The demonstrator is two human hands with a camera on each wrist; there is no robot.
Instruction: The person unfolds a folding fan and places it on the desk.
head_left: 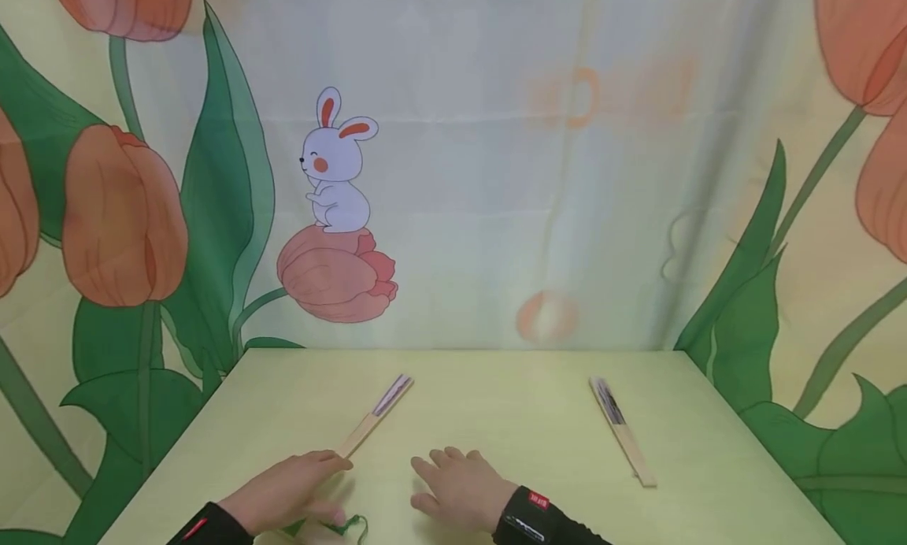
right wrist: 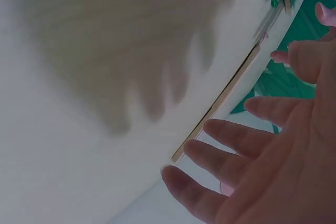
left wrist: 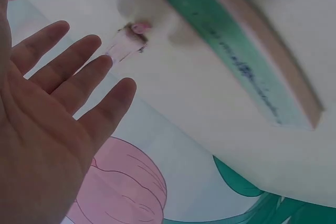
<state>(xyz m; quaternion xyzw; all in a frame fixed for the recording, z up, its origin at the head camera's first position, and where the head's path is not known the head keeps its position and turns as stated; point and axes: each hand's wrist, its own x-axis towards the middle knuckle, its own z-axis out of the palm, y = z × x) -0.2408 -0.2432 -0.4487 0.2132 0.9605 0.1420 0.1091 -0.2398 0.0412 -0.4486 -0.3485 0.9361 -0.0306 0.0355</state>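
My left hand (head_left: pixel 290 490) hovers over the table at lower left, fingers extended and apart in the left wrist view. By it are a green tassel (head_left: pixel 347 523) and a folded fan (left wrist: pixel 236 61) with a green paper edge, dark markings and a wooden side. Another slim folded fan (head_left: pixel 379 411), pale wood at its near end, slants away just beyond my left fingertips. My right hand (head_left: pixel 464 490) is in the middle, fingers spread; its palm (right wrist: pixel 278 182) holds nothing. To its right lies a third folded fan (head_left: pixel 623 435), apart from both hands.
A pale yellow table (head_left: pixel 510 419) spreads under the hands, its far edge against a hanging cloth (head_left: pixel 453 214) printed with tulips and a rabbit. Black straps (head_left: pixel 527 517) circle both wrists. A shadow of fingers (right wrist: pixel 152 87) falls on the tabletop in the right wrist view.
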